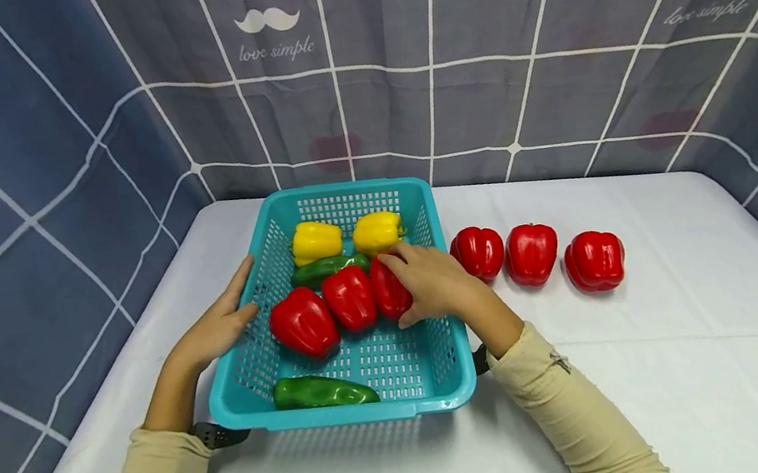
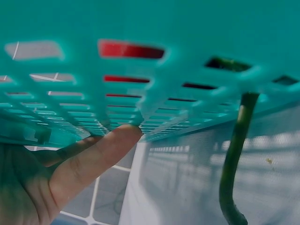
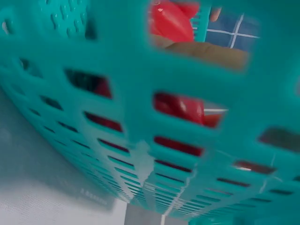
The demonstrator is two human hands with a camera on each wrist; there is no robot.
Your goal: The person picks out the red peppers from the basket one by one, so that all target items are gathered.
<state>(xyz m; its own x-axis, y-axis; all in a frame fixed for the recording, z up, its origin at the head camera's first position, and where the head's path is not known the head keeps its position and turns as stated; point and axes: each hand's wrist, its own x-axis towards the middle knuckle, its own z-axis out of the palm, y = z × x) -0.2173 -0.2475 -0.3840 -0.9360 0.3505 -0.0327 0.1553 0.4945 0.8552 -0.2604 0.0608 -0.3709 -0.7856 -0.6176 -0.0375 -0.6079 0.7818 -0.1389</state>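
Observation:
In the head view, my right hand (image 1: 433,282) reaches over the right rim of a turquoise plastic basket (image 1: 335,420). Its fingers and thumb grip a red bell pepper (image 1: 390,289) inside, partly hidden by the hand. Two more red bell peppers, a left one (image 1: 304,324) and a middle one (image 1: 350,299), lie beside it in a row. My left hand (image 1: 215,326) rests against the basket's left side, fingers fairly straight. The left wrist view shows its fingers (image 2: 89,168) against the slotted outer wall. Through slots in the right wrist view, a red pepper (image 3: 171,21) shows.
Two yellow peppers (image 1: 316,241) and a long green pepper (image 1: 329,270) lie at the basket's back; another green pepper (image 1: 324,391) is at its front. Three red bell peppers (image 1: 532,253) stand right of the basket on the white tablecloth (image 1: 711,347). Grey checked cloth (image 1: 402,106) hangs behind.

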